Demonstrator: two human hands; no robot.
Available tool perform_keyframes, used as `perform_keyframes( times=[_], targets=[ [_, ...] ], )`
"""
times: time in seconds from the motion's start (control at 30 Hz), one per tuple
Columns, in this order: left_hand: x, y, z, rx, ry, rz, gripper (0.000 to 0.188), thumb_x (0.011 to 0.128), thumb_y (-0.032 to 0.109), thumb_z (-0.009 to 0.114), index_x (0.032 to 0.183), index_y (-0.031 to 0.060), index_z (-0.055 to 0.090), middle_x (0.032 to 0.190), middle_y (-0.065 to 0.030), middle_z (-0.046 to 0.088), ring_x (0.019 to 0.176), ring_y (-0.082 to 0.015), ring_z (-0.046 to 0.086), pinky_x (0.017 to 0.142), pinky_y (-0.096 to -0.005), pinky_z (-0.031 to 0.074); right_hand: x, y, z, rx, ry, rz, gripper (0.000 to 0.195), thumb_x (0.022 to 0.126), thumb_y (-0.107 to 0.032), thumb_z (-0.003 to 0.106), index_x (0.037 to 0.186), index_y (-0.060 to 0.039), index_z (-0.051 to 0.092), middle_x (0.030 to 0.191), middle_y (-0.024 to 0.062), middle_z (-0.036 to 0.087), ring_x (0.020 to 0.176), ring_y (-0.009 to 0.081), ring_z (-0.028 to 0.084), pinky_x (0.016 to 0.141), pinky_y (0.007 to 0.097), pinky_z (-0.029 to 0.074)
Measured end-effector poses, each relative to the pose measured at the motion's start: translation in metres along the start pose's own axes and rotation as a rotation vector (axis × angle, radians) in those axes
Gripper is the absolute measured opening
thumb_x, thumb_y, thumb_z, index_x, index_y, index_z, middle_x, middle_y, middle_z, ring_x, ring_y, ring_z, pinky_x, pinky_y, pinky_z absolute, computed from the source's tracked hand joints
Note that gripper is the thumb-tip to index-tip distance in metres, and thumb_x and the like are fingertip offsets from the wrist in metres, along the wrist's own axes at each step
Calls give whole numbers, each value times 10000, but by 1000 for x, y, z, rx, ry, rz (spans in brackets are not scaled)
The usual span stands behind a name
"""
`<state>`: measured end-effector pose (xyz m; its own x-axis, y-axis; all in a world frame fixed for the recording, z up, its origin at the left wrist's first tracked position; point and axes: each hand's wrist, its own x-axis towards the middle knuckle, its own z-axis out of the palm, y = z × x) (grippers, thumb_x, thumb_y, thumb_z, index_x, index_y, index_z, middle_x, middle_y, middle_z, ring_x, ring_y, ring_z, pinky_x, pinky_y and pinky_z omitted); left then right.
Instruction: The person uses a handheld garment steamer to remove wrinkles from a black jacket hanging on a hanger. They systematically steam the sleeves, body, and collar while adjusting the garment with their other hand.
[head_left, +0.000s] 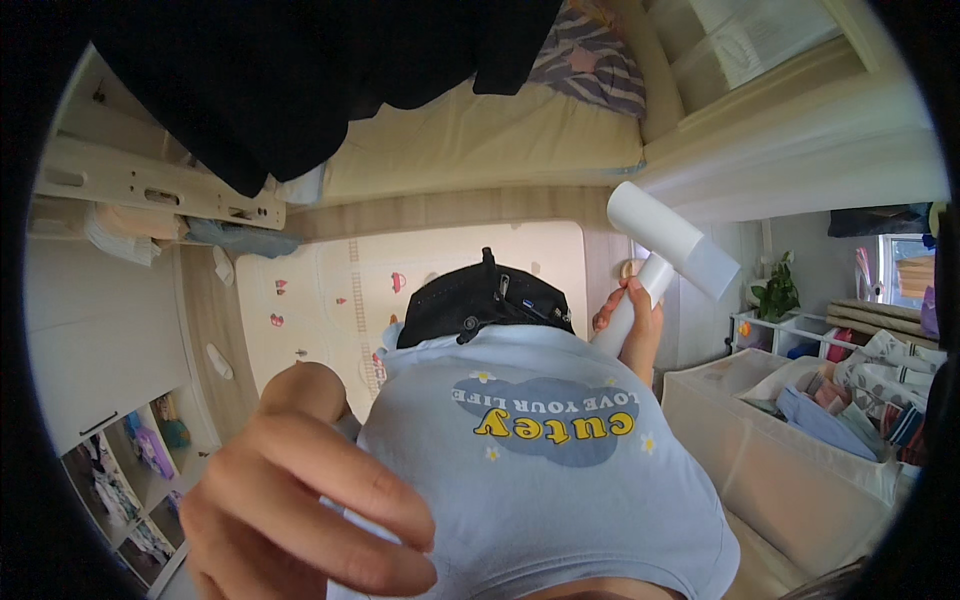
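Note:
My right hand (640, 319) is wrapped around the handle of a white hair dryer (651, 219), below the barrel. The dryer has a pale grey nozzle (711, 268), which points down and to the right in the head view. Close to the camera at lower left is my left hand (300, 495), with bent fingers slightly apart and nothing visible in them. Its thumb is out of sight. Between my hands are my light blue T-shirt (555, 495), printed with a cloud and lettering, and black bottoms (487, 300) with a zip.
Black fabric (315, 67) hangs across the top, in front of a bed mattress (480, 142). A patterned mat (322, 292) covers the floor, with white slippers (220, 361) beside it. A storage bin (780, 442) of clothes stands right, open shelves (142, 480) left.

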<state>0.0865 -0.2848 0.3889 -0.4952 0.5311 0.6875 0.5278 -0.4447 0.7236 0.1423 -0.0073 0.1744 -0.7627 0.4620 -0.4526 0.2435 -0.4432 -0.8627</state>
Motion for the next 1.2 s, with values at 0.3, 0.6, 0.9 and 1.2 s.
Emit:
perform_keyframes(
  times=[0.3,0.6,0.9,1.2],
  targets=[
    [-67,-56,-43,-318,414,-448,279,878,275,631,984,19,665,904,-75,654,757,-185,617,638,-297,504,-32,20,15,-76,122,-21,309,875,-307,616,949,-28,504,638,77,526,453,183,494,429,302,401],
    [-209,-462,-104,106,8,-1418,982,760,554,744,1461,37,291,1413,-186,435,1289,-303,444,1007,-416,436,-59,23,3,-68,389,-118,317,882,-304,626,960,-18,514,621,73,534,426,174,496,391,304,390],
    [-171,-583,-174,-900,1171,-616,378,1012,185,451,1385,131,417,1435,-4,456,1309,-214,423,1074,-488,354,-61,14,-16,-171,524,-216,256,879,-214,644,890,12,525,602,94,545,424,177,517,393,300,429],
    [-181,-569,-201,-998,1150,-389,512,921,160,617,1380,41,422,1436,-107,424,1321,-270,390,1121,-447,323,-40,4,-37,-250,469,-162,273,864,-226,666,896,9,529,601,86,551,423,164,522,388,286,430]
  ],
)
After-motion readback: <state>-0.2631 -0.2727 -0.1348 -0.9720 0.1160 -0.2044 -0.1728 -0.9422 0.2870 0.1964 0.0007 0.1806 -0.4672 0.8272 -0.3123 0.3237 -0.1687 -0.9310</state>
